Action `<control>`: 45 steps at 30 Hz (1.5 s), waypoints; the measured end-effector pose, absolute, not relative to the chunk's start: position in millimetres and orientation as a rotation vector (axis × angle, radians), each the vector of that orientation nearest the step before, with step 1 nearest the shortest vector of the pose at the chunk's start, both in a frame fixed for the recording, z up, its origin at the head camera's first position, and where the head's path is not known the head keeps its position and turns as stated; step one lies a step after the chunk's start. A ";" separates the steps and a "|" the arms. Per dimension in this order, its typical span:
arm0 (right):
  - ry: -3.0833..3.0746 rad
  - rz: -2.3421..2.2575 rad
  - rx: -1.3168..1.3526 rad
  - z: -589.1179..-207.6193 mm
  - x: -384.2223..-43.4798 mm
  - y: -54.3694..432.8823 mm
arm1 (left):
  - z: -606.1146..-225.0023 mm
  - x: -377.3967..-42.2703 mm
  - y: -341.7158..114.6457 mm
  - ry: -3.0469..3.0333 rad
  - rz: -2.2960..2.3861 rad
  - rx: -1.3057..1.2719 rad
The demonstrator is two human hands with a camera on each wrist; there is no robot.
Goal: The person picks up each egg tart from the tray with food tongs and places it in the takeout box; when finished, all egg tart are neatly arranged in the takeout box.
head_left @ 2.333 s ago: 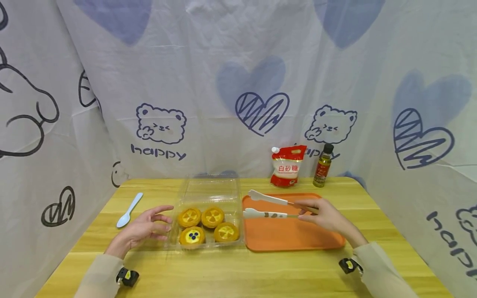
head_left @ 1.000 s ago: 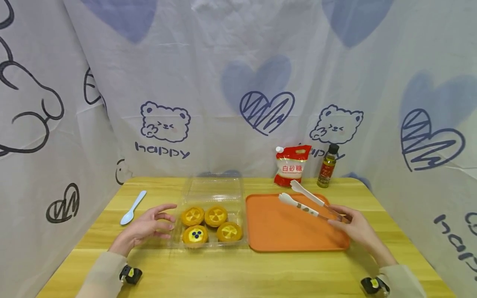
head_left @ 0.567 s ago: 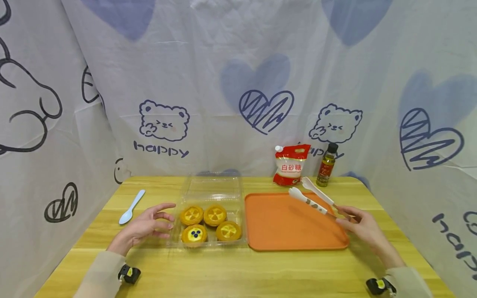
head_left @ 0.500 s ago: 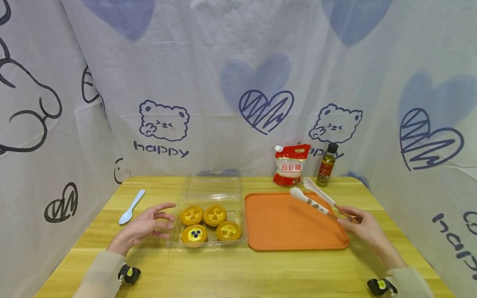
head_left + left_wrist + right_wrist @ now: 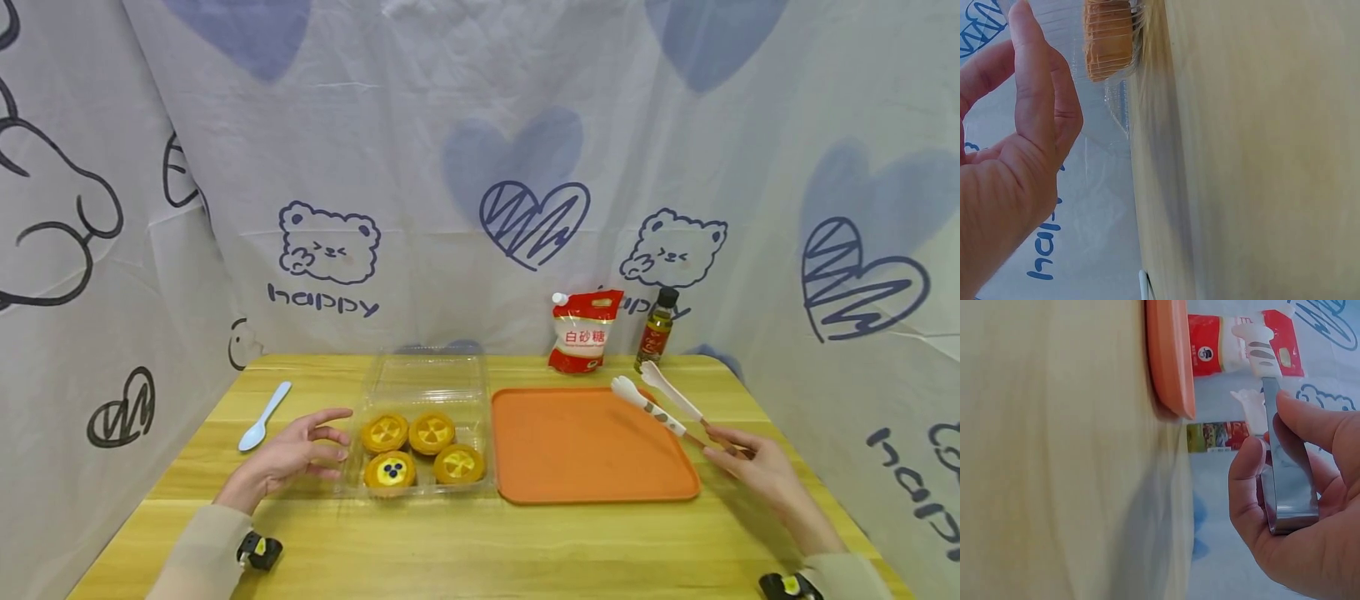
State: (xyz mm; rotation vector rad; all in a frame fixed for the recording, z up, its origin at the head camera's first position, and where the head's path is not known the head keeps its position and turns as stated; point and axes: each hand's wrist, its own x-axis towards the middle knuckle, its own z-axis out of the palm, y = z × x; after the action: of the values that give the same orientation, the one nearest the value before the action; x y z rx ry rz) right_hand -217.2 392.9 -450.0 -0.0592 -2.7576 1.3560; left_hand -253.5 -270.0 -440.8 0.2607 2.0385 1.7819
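My right hand (image 5: 765,471) grips a pair of food tongs (image 5: 1291,469) by their metal handle. Their two white paw-shaped tips stand apart with nothing between them, above the right end of the orange tray (image 5: 592,450). Beside the left wall of a clear plastic box (image 5: 487,467), my left hand (image 5: 300,454) holds nothing, its fingers loosely bent. Several egg tarts sit in that box, whose lid stands up at the back. One tart (image 5: 390,472) at the front left carries dark blue berries; another tart (image 5: 459,464) has a pale yellow pattern on top.
A light blue spoon (image 5: 264,417) lies at the left of the wooden table (image 5: 420,550). Behind the tray stand a red and white sugar bag (image 5: 585,333) and an oil bottle with a black cap (image 5: 655,332). A printed cloth (image 5: 420,167) hangs around the table.
My right hand has carried the tongs to the right, from over the tray's left part to its right end, and they now point back and left. The left hand keeps its place by the box.
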 end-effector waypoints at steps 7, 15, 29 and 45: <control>-2.731 1.393 -0.097 -452.2 -213.4 402.1 | -442.2 -253.8 -270.9 2.033 1.786 0.263; -2.712 1.462 -0.099 -455.2 -209.9 412.4 | -440.9 -252.7 -270.0 2.041 1.787 0.273; -2.872 1.405 -0.168 -459.9 -218.5 430.2 | -441.1 -253.5 -270.5 2.033 1.790 0.276; -3.020 1.190 -0.089 -459.3 -226.0 435.4 | -443.3 -254.9 -270.4 2.043 1.782 0.250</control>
State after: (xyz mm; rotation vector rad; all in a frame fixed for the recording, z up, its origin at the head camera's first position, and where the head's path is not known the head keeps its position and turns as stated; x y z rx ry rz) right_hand -226.0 435.4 -459.3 -0.0886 -3.0201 1.1897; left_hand -254.9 -270.4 -443.3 0.2499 2.0430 1.7819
